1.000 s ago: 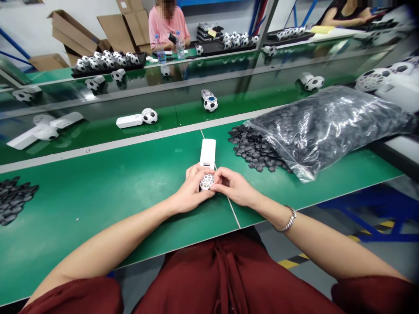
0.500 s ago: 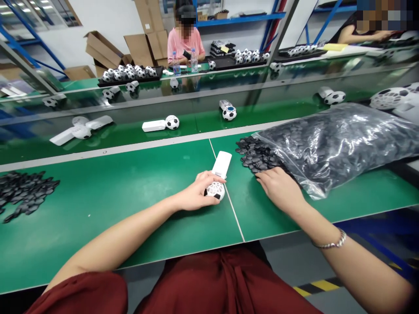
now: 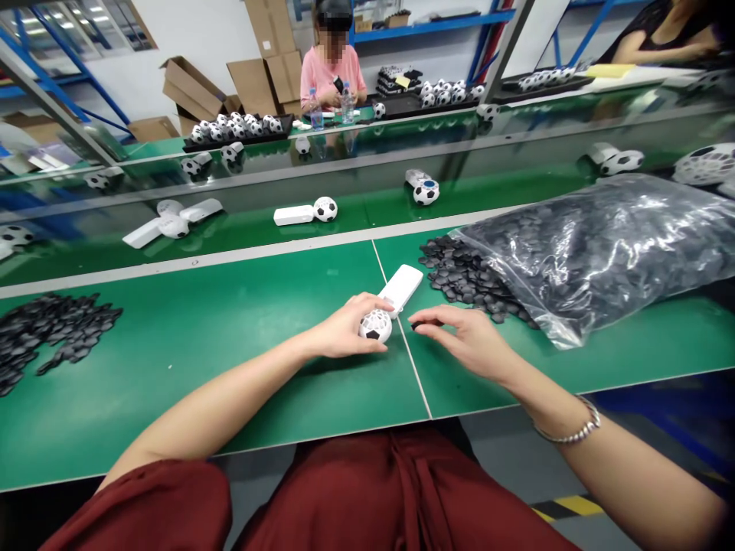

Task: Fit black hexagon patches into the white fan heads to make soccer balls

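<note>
My left hand (image 3: 350, 327) curls round the ball end of a white handheld fan with a soccer-ball head (image 3: 376, 324), whose flat white handle points away to the upper right on the green table. Black patches and open white mesh show on the ball. Between the thumb and fingertips of my right hand (image 3: 459, 333) is a small black plastic piece (image 3: 416, 325), just right of the ball. A heap of similar black pieces (image 3: 459, 275) spills from a clear plastic bag (image 3: 609, 252) beyond that hand.
Another pile of black pieces (image 3: 51, 333) lies at the left. On the green belt past the table's rail are soccer-ball fans (image 3: 325, 210) and another (image 3: 426, 191). Across the line sits a person in pink (image 3: 330, 73), near a tray of balls (image 3: 235, 132).
My right hand has left the black heap and moved left towards the ball, now with a black piece in its fingertips. The fan's handle has swung to the right; belt items sit further right.
</note>
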Action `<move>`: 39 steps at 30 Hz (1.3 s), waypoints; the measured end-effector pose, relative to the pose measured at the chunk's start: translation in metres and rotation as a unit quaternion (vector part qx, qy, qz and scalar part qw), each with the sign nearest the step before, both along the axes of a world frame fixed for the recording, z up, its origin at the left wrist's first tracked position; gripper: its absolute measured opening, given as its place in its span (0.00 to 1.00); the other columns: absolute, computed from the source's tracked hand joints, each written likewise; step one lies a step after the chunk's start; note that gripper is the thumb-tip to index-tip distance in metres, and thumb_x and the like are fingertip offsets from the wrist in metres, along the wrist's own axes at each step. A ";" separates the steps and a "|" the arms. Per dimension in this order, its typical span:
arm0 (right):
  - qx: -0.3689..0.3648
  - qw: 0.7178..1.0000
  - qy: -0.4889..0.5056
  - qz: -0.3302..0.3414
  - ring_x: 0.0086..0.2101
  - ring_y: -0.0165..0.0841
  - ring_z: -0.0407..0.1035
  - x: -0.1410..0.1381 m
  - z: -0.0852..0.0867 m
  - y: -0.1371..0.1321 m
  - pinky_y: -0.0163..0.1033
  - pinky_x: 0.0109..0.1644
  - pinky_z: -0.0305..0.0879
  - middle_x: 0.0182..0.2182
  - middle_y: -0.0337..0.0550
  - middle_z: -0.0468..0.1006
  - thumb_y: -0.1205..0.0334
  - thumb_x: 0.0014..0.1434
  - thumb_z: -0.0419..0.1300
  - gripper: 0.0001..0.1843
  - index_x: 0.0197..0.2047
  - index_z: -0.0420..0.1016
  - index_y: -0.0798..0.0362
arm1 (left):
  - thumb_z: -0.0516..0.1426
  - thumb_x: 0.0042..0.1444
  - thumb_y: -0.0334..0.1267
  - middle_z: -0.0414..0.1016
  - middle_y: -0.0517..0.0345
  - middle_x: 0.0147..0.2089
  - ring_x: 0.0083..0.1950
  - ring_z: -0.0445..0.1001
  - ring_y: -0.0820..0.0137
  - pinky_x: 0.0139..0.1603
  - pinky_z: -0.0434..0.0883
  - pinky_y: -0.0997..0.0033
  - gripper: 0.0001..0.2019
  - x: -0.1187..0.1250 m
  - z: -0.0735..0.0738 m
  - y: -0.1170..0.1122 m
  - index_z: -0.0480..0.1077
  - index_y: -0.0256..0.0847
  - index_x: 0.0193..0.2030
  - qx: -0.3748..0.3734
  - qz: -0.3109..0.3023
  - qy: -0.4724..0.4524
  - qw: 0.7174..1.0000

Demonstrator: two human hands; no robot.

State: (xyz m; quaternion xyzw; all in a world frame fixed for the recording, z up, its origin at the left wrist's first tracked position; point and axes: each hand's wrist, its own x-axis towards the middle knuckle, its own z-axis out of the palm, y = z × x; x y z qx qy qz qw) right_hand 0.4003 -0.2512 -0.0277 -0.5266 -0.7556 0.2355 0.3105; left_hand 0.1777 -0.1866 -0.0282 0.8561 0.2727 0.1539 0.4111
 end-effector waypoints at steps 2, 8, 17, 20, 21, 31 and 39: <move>-0.005 1.000 0.011 0.026 0.34 0.33 0.70 -0.010 0.005 -0.001 0.36 0.39 0.66 0.34 0.39 0.77 0.60 0.58 0.54 0.12 0.45 0.72 0.49 | 0.63 0.44 0.37 0.60 0.51 0.55 0.59 0.60 0.61 0.61 0.55 0.58 0.28 -0.004 0.001 0.005 0.60 0.42 0.53 -0.002 -0.018 -0.001 1.000; -0.010 0.995 -0.015 0.101 0.34 0.32 0.69 -0.020 0.007 0.004 0.37 0.39 0.65 0.34 0.40 0.76 0.65 0.61 0.51 0.07 0.37 0.70 0.51 | 0.63 0.44 0.37 0.60 0.50 0.55 0.59 0.59 0.61 0.61 0.56 0.59 0.29 -0.006 0.001 0.009 0.60 0.42 0.54 0.002 -0.032 0.000 0.999; 0.056 0.993 -0.065 0.087 0.39 0.36 0.66 -0.016 0.000 0.006 0.41 0.42 0.65 0.38 0.47 0.71 0.67 0.62 0.47 0.13 0.47 0.68 0.51 | 0.59 0.44 0.31 0.62 0.51 0.54 0.58 0.60 0.61 0.60 0.57 0.58 0.26 0.000 0.006 -0.002 0.61 0.41 0.52 0.015 0.013 0.025 0.999; 0.047 0.994 -0.057 0.077 0.40 0.35 0.67 -0.015 0.000 0.005 0.40 0.43 0.65 0.38 0.45 0.73 0.68 0.62 0.48 0.11 0.42 0.70 0.51 | 0.57 0.43 0.28 0.62 0.50 0.54 0.57 0.60 0.61 0.60 0.57 0.58 0.26 -0.001 0.008 -0.004 0.62 0.40 0.52 0.025 0.023 0.043 0.998; 0.039 0.995 -0.055 0.069 0.39 0.34 0.68 -0.016 0.000 0.005 0.40 0.43 0.65 0.38 0.44 0.74 0.67 0.61 0.49 0.10 0.41 0.70 0.52 | 0.56 0.43 0.28 0.62 0.50 0.54 0.57 0.61 0.61 0.59 0.58 0.59 0.25 -0.003 0.008 -0.003 0.62 0.40 0.52 0.027 0.021 0.045 0.998; -0.028 0.994 0.105 0.012 0.31 0.32 0.68 -0.033 -0.004 0.009 0.38 0.37 0.65 0.30 0.40 0.74 0.63 0.56 0.56 0.04 0.33 0.72 0.52 | 0.59 0.42 0.32 0.61 0.53 0.50 0.55 0.59 0.61 0.59 0.57 0.56 0.26 -0.010 0.007 -0.003 0.63 0.45 0.52 0.030 0.067 0.055 0.996; -0.120 0.979 0.159 0.048 0.32 0.32 0.66 -0.038 -0.009 0.023 0.38 0.38 0.63 0.30 0.40 0.74 0.61 0.53 0.57 0.06 0.30 0.71 0.53 | 0.61 0.45 0.40 0.62 0.53 0.47 0.53 0.63 0.62 0.57 0.59 0.58 0.20 -0.003 0.003 -0.007 0.67 0.43 0.47 0.021 0.111 0.015 0.993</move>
